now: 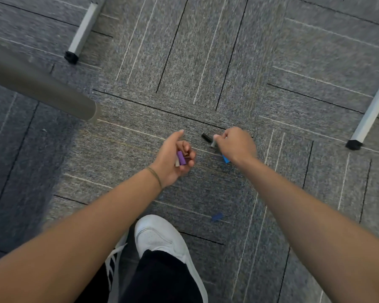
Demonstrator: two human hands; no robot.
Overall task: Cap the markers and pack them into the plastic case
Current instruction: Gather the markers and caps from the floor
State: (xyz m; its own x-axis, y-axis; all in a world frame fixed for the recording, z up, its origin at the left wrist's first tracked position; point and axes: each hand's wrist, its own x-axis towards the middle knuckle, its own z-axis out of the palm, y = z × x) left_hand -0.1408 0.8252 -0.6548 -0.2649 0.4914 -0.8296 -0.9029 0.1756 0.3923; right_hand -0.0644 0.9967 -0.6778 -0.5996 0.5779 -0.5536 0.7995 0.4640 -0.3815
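Note:
Both of my arms reach down toward the grey carpet. My left hand is palm up with its fingers curled round several marker caps; a purple cap, a pale one and a dark one show. My right hand is knuckles up and pinches a grey cap at its fingertips, right beside a black cap lying on the carpet. A light blue cap sticks out under the right hand's heel. A dark blue cap lies on the carpet nearer my feet. No markers or plastic case are in view.
A grey table corner juts in from the left. White table legs with black feet stand at the upper left and at the right. My white shoe and dark trouser leg are at the bottom centre.

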